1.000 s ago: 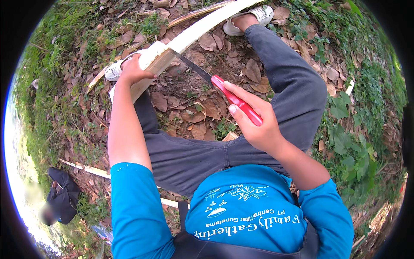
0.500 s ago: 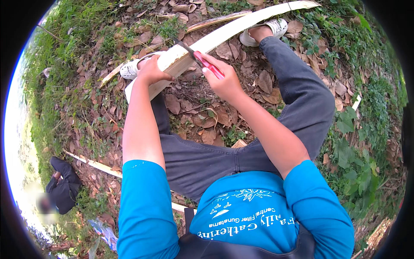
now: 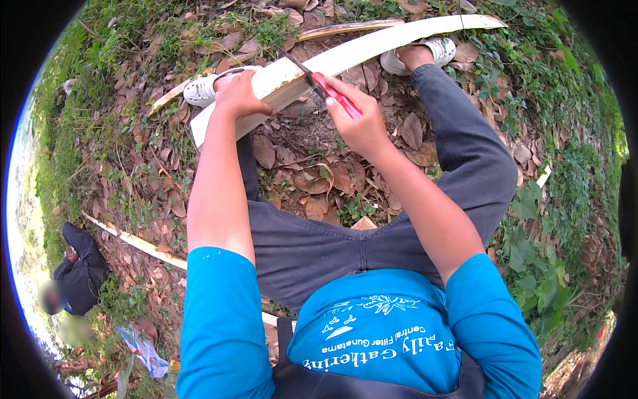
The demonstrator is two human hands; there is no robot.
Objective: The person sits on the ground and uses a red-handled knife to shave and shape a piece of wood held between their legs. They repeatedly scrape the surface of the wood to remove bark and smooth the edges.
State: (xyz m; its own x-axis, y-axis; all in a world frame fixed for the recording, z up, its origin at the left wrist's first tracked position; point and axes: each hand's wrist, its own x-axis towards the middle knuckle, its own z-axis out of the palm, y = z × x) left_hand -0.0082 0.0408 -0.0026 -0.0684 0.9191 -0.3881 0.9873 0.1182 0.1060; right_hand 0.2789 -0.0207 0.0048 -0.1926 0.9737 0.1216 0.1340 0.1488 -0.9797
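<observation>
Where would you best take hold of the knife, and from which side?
Take the knife by its red handle, coming from the near end, as the right hand does. The dark blade points away onto the pale plank, which the left hand steadies.

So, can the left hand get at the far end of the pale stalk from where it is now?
Probably not: the left hand grips the near end of the pale stalk, whose far tip lies beyond the right shoe, seemingly past that arm's reach.
</observation>
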